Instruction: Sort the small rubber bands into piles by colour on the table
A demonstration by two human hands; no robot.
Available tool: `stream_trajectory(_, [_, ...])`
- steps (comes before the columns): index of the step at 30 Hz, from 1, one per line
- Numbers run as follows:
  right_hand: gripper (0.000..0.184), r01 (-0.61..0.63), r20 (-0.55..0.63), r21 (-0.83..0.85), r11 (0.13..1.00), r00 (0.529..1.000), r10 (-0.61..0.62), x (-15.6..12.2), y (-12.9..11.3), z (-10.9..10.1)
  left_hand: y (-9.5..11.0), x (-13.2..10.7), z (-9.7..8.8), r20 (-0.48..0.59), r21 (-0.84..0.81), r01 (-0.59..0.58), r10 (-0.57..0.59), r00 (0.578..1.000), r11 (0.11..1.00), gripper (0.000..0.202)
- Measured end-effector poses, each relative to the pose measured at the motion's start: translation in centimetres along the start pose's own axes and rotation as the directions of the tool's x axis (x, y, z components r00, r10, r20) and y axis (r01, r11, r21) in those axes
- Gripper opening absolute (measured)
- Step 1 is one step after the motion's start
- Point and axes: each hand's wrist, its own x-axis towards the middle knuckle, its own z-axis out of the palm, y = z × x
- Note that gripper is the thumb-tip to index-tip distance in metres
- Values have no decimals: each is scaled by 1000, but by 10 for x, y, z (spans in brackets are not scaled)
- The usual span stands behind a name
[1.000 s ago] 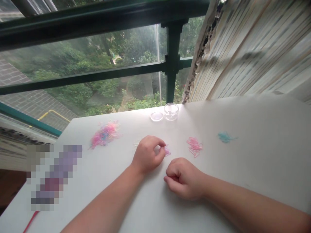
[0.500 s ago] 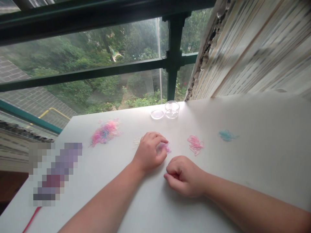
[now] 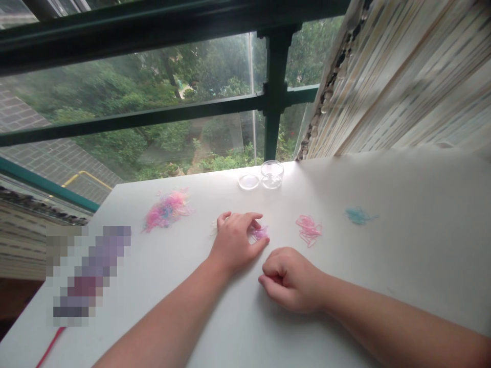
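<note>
My left hand (image 3: 237,239) rests on the table with its fingers spread, thumb and fingertips around a small pile of purple elastic bands (image 3: 261,233). Some pale bands (image 3: 214,228) peek out on the far side of that hand, mostly covered by it. Close by on the right, my right hand (image 3: 291,279) lies curled on the tabletop, its fingers closed; whatever may be inside is hidden. Beyond it sit a loose pile of pink elastic bands (image 3: 308,230) and, farther right, a pile of light blue ones (image 3: 359,215).
A larger mixed heap of coloured bands (image 3: 168,209) lies at the left. Near the window edge stand a clear round container (image 3: 272,175) and its lid (image 3: 249,182). A blurred-out purple object (image 3: 94,273) with a red cord is at the left edge of the white table (image 3: 164,317).
My left hand has opened, its fingers and thumb spreading apart, so more of the purple bands shows. My right hand stays in place.
</note>
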Motion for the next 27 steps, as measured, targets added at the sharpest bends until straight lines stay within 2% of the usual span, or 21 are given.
stream_trajectory(10, [34, 7, -3, 7, 1000, 1000, -7, -1, -2, -1, -1, 0, 0, 3, 11, -50, 50, 999, 999, 24])
stream_trajectory(17, [33, 21, 0, 19, 1000, 1000, -21, 1, -1, -1, -1, 0, -2, 18, 18, -67, 66, 998, 998, 21])
stream_trajectory(27, [34, -18, -43, 113, 993, 999, 22, 4, 3, -2, -2, 1, -2, -20, -19, -86, 85, 996, 996, 13])
